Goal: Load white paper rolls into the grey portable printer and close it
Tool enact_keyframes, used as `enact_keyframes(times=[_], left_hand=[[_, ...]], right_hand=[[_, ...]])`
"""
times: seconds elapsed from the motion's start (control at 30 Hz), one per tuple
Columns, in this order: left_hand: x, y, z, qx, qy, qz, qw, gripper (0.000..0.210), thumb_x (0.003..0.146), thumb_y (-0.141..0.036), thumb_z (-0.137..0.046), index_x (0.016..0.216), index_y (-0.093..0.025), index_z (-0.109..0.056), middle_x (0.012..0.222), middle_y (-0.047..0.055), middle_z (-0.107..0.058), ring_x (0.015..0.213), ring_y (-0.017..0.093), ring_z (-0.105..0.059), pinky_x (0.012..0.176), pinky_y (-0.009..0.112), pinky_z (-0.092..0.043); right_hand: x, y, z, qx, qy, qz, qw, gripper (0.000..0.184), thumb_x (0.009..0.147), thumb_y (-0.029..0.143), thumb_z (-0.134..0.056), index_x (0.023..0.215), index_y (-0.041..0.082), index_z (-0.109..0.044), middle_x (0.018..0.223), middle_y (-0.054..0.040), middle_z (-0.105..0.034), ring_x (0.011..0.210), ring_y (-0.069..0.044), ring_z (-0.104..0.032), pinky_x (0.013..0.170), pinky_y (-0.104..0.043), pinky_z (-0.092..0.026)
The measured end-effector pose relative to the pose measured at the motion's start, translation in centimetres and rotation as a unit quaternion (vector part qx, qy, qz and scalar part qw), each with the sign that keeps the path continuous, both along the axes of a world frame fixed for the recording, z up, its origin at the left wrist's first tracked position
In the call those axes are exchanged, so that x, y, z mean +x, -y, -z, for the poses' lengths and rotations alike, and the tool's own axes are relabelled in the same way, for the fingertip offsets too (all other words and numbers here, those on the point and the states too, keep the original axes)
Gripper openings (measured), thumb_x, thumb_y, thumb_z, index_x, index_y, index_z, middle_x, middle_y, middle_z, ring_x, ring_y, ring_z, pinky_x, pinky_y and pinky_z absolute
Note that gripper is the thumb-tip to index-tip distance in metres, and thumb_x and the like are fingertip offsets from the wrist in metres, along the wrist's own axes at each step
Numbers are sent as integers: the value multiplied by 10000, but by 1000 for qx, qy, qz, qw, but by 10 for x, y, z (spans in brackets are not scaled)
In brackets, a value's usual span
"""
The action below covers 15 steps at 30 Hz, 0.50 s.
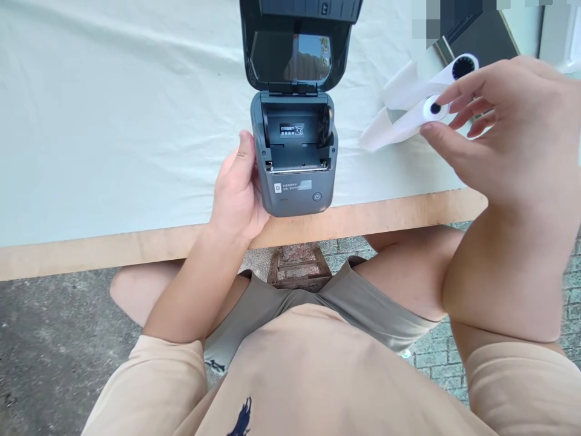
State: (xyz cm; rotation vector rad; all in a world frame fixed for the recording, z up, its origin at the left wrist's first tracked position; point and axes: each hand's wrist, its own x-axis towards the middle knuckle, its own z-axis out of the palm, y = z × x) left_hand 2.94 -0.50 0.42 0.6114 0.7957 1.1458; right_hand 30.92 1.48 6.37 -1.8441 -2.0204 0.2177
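Note:
My left hand (238, 194) grips the lower left side of a dark grey label printer (297, 200), its thumb along the edge and its other fingers hidden beneath. The printer's lid (295, 57) is swung up, and the paper compartment (295, 139) inside holds no roll. Over at the right, my right hand (503, 121) pinches the end of a white paper roll (415, 121) between thumb and fingers. Just behind that one lies a second white roll (436, 79) with a dark core, close to my fingers.
A pale cloth (113, 121) covers the table, whose bare wooden edge (376, 215) runs in front of me. At the back right are a dark flat box (485, 39) and a pale object (558, 36). Below the table stands a wooden stool (299, 281).

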Motion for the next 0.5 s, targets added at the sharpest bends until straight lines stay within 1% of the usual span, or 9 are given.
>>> enact_keyframes(times=[0.07,0.17,0.23,0.3,0.37,0.43,0.5], left_hand=[[0,0,1,7,11,4,1000,378,974,-474,-416,983,-255,-724,1099,9,-738,1098,207,-671,987,351,-568],[-1,-1,1,-1,2,6,1000,385,972,-486,-408,943,-271,-726,1111,-2,-736,1108,211,-667,975,347,-572],[-1,-1,0,-4,2,7,1000,392,978,-477,-395,924,-267,-721,1133,1,-730,1124,218,-661,967,355,-575],[-1,0,0,-5,10,5,1000,393,980,-469,-396,908,-251,-715,1147,13,-727,1145,230,-653,969,369,-573],[0,0,-1,-7,14,-1,1000,392,981,-468,-403,903,-234,-708,1150,27,-725,1174,240,-640,987,380,-561],[0,1,-1,-11,19,-7,1000,390,982,-466,-407,912,-219,-701,1157,38,-721,1198,243,-626,1015,381,-539],[0,1,-1,-12,27,-10,1000,385,982,-464,-413,928,-210,-698,1159,43,-716,1208,240,-619,1032,370,-523]], right_hand=[[-1,0,-1,1,6,2,1000,250,664,353,-744,890,249,-716,858,-58,-658,638,-116,-580,569,-307,-452],[-5,4,-6,2,40,-11,999,231,691,321,-727,901,228,-696,948,-78,-672,688,-131,-607,598,-306,-474],[-8,5,-7,-5,43,-13,999,233,695,314,-734,896,208,-683,1008,-100,-672,736,-148,-627,579,-290,-474],[-11,4,-5,-10,39,-13,999,243,671,306,-756,870,200,-667,989,-99,-679,763,-163,-631,546,-271,-473],[-12,1,1,-1,35,-17,999,222,657,275,-761,832,201,-646,922,-73,-688,754,-166,-622,566,-280,-496],[-12,0,5,26,6,-28,999,178,669,251,-752,794,204,-635,838,-46,-683,725,-161,-611,618,-308,-520],[-13,3,4,70,-84,-51,993,178,690,266,-758,823,211,-652,857,-48,-676,754,-167,-619,676,-332,-533]])
